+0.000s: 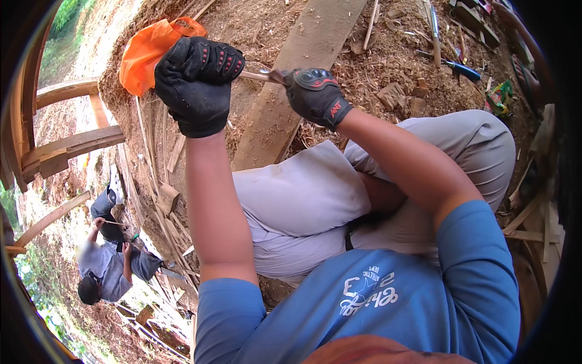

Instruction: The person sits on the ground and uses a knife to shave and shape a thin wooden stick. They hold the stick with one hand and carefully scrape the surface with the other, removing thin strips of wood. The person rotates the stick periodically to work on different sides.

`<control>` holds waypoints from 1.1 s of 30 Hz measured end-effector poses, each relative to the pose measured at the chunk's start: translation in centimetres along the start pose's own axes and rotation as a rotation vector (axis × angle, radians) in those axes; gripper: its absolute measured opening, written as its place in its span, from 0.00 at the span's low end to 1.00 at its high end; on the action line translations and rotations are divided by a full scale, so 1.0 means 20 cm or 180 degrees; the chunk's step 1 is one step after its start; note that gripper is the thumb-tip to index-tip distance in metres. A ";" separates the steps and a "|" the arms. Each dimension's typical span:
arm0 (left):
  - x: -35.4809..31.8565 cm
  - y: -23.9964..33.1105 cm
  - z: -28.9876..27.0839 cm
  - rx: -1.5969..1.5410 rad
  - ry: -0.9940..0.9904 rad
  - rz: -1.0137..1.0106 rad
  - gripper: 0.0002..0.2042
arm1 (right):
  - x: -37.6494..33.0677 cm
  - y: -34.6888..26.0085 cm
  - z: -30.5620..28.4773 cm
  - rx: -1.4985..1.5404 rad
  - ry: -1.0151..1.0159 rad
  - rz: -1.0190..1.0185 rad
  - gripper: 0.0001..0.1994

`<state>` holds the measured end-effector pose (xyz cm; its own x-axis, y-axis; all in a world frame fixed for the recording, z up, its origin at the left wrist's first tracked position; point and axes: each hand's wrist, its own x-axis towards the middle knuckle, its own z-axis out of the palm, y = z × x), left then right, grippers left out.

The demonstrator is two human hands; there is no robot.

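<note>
My left hand (197, 85), in a black glove with red dots, is closed around a thin wooden stick (253, 76). The stick juts out of that fist toward my right hand (315, 94), which is gloved too and also closed. A small brownish, flat piece (277, 77), possibly a blade, shows at the right fist and meets the stick's end; the rest of it is hidden in the fingers. Just behind my left hand lies an orange bag (142, 57). Beneath both hands a wide wooden plank (312, 39) runs across the ground.
Wood shavings and offcuts (393, 95) cover the ground. To the right lie a blue-handled tool (464, 70), a long thin tool (434, 33) and a green wrapper (500, 97). Curved wooden beams (73, 148) stand at left. Beyond them sits another person (109, 267) holding a thin stick.
</note>
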<state>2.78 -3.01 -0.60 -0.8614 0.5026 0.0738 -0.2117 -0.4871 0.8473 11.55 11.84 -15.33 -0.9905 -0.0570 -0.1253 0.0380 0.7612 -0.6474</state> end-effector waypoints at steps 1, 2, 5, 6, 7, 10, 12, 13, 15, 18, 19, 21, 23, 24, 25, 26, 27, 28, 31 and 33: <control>0.00 0.01 0.04 0.0208 0.0374 0.0099 0.22 | 0.01 -0.01 -0.03 0.0012 -0.0096 0.0083 0.18; 0.01 0.01 0.02 0.0270 0.0273 0.0099 0.22 | -0.01 -0.03 -0.05 -0.0142 0.0040 -0.0076 0.19; -0.01 0.03 0.01 0.0089 -0.0311 -0.0034 0.22 | -0.06 -0.21 -0.18 0.0014 0.0320 -0.0367 0.20; 0.00 0.02 0.01 0.0118 0.0035 -0.0041 0.22 | -0.02 -0.14 -0.08 0.0123 0.0522 -0.0372 0.20; 0.00 0.01 0.02 0.0070 -0.0096 -0.0067 0.21 | -0.02 -0.05 -0.01 -0.0013 0.0432 -0.0335 0.20; 0.00 0.04 -0.02 0.0034 -0.0473 -0.0017 0.20 | -0.01 -0.09 -0.09 -0.0224 -0.0217 -0.0096 0.19; 0.01 0.03 0.02 0.0147 -0.0120 -0.0026 0.20 | 0.01 -0.13 -0.08 -0.0006 0.0568 -0.0429 0.14; -0.01 0.01 0.05 0.0189 0.0087 -0.0050 0.20 | -0.02 -0.13 -0.07 0.0109 0.0924 -0.0585 0.12; 0.00 0.01 0.03 0.0067 -0.0144 -0.0079 0.20 | -0.01 -0.01 -0.01 -0.0066 0.0582 -0.0447 0.12; 0.01 0.04 -0.01 -0.0037 -0.0411 -0.0072 0.20 | -0.01 -0.11 -0.09 -0.0125 0.0114 -0.0205 0.20; -0.01 0.03 -0.01 -0.0101 -0.0445 -0.0096 0.20 | -0.02 -0.12 -0.09 -0.0059 0.0264 -0.0254 0.20; -0.02 0.00 0.01 0.0153 -0.0063 0.0014 0.19 | -0.04 -0.11 -0.08 0.0071 0.0564 -0.0350 0.20; 0.00 0.02 0.01 -0.0012 0.0061 -0.0017 0.19 | -0.03 -0.12 -0.10 0.0006 0.0223 -0.0273 0.20; 0.01 0.02 -0.05 -0.0228 -0.0689 -0.0071 0.19 | -0.03 -0.12 -0.12 -0.0026 0.0054 -0.0234 0.20; 0.01 0.02 -0.04 -0.0106 -0.0534 -0.0023 0.20 | -0.02 -0.13 -0.13 -0.0061 -0.0148 -0.0178 0.20; -0.01 0.01 -0.02 0.0017 -0.0377 0.0025 0.20 | -0.03 -0.18 -0.15 -0.0074 0.0266 -0.0365 0.22; -0.01 0.01 -0.01 0.0140 -0.0217 0.0074 0.20 | -0.01 -0.17 -0.15 0.0005 0.0466 -0.0509 0.23; -0.02 0.02 0.01 0.0242 -0.0134 0.0018 0.21 | -0.03 -0.17 -0.13 0.0106 0.0602 -0.0652 0.23; 0.01 0.01 -0.04 -0.0134 -0.0554 -0.0106 0.21 | -0.02 -0.04 -0.03 -0.0143 0.0373 -0.0366 0.21; 0.03 0.01 -0.03 0.0077 -0.0444 -0.0018 0.21 | -0.01 -0.01 0.02 -0.0259 0.0377 -0.0390 0.19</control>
<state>1.92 -3.16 -0.64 -0.7873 0.6004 0.1399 -0.2036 -0.4675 0.8602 11.75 11.45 -15.38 -0.9959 -0.0798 0.0433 -0.0900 0.8032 -0.5889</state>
